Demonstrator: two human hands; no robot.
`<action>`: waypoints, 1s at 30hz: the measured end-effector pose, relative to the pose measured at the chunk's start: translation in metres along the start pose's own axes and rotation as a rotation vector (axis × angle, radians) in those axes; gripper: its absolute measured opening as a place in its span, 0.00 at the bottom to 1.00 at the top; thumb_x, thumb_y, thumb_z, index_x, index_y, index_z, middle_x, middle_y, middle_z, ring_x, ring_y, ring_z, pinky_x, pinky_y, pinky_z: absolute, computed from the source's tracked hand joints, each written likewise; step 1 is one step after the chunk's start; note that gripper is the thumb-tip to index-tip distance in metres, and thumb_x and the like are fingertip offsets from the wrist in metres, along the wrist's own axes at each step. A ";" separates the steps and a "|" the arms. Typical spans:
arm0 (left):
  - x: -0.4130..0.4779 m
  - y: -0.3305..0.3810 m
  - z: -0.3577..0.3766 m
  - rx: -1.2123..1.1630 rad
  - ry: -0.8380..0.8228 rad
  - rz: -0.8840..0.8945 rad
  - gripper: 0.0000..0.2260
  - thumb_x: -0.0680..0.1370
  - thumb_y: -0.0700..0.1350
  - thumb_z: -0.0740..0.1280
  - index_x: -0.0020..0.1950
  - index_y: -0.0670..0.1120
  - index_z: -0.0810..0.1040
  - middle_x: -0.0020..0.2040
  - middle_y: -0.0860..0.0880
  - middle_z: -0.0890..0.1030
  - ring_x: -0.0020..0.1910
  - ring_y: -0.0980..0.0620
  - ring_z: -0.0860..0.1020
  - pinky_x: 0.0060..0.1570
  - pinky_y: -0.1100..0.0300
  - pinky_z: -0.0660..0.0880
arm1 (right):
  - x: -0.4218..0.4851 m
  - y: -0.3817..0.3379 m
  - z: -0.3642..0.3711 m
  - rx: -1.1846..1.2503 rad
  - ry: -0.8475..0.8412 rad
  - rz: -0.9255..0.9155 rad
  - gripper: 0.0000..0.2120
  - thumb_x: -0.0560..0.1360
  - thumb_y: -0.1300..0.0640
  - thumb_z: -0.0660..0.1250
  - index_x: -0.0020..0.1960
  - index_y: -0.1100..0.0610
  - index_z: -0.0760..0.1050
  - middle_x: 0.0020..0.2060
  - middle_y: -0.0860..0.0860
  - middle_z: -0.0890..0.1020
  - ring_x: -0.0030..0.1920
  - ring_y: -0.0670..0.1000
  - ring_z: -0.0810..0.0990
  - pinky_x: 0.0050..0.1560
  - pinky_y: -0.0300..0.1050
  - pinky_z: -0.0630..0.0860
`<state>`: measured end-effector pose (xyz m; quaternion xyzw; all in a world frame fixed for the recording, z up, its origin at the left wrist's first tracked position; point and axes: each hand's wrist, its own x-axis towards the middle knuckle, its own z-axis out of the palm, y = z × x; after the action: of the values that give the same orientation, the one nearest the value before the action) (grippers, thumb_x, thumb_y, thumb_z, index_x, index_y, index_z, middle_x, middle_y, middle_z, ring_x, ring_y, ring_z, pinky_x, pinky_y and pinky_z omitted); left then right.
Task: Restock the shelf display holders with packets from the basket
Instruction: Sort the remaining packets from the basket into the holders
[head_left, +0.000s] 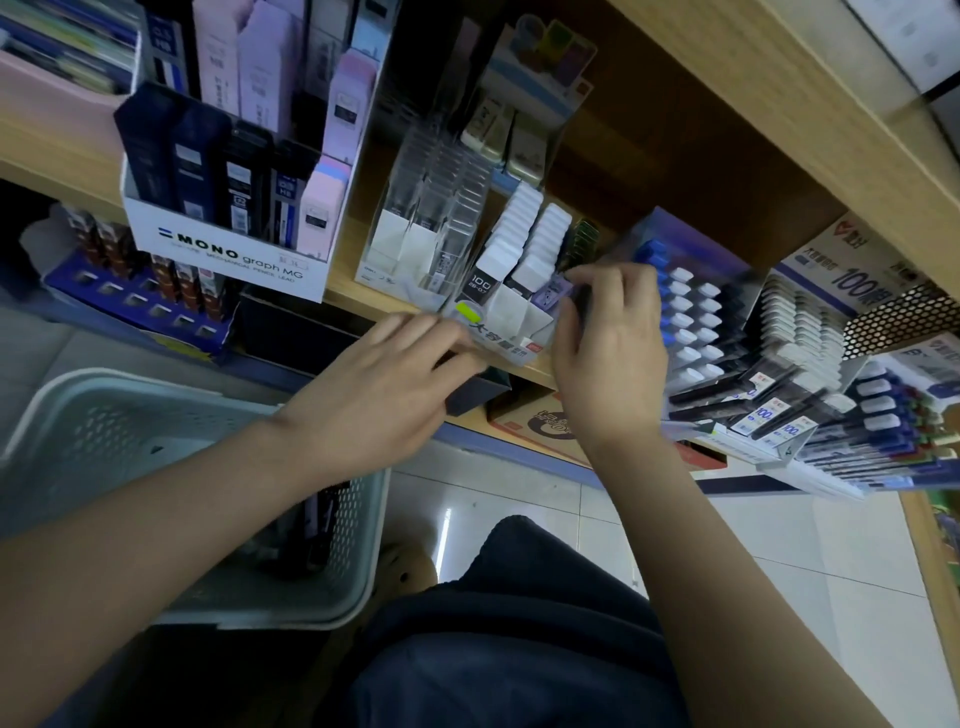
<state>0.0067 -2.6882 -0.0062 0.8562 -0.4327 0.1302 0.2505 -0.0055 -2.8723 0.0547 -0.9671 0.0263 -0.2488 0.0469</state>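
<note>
Beyond your knee (519, 571), right grip (608, 353) pinches a dark packet (581, 304) at the holder (519, 317); left grip (382, 384), fingers flat, steadies its front. Next, slot it in upright; more lie in the basket (130, 378) left of both.

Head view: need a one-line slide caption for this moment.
Right hand pinches a dark packet at the clear display holder while the left hand rests on its front; basket below.

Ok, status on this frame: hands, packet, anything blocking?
Left grip flat on front of the clear display holder. Right grip pinches a dark packet over its slots. Basket holds spare packets. No obstruction seen.
</note>
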 end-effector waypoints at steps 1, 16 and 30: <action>-0.010 -0.004 0.000 0.019 -0.021 0.003 0.16 0.68 0.38 0.66 0.56 0.42 0.78 0.51 0.44 0.77 0.52 0.48 0.70 0.53 0.56 0.63 | -0.005 -0.006 0.000 0.021 0.019 -0.014 0.08 0.75 0.63 0.64 0.54 0.61 0.74 0.50 0.59 0.74 0.49 0.57 0.75 0.38 0.46 0.71; -0.206 -0.102 -0.001 0.159 -0.054 -0.788 0.20 0.74 0.45 0.55 0.63 0.38 0.71 0.55 0.35 0.74 0.50 0.38 0.70 0.47 0.46 0.64 | -0.147 -0.109 0.132 0.296 -1.089 -0.263 0.18 0.80 0.61 0.58 0.68 0.63 0.64 0.65 0.59 0.68 0.67 0.58 0.65 0.62 0.45 0.64; -0.212 -0.101 0.042 -0.471 0.143 -1.088 0.20 0.80 0.44 0.52 0.70 0.41 0.65 0.62 0.44 0.74 0.55 0.57 0.70 0.52 0.72 0.63 | -0.210 -0.130 0.257 0.109 -1.287 0.090 0.35 0.77 0.51 0.64 0.75 0.62 0.50 0.73 0.58 0.58 0.73 0.58 0.56 0.70 0.48 0.57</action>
<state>-0.0368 -2.5174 -0.1671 0.8654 0.0688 -0.0589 0.4929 -0.0619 -2.7073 -0.2563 -0.9172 0.0209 0.3817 0.1127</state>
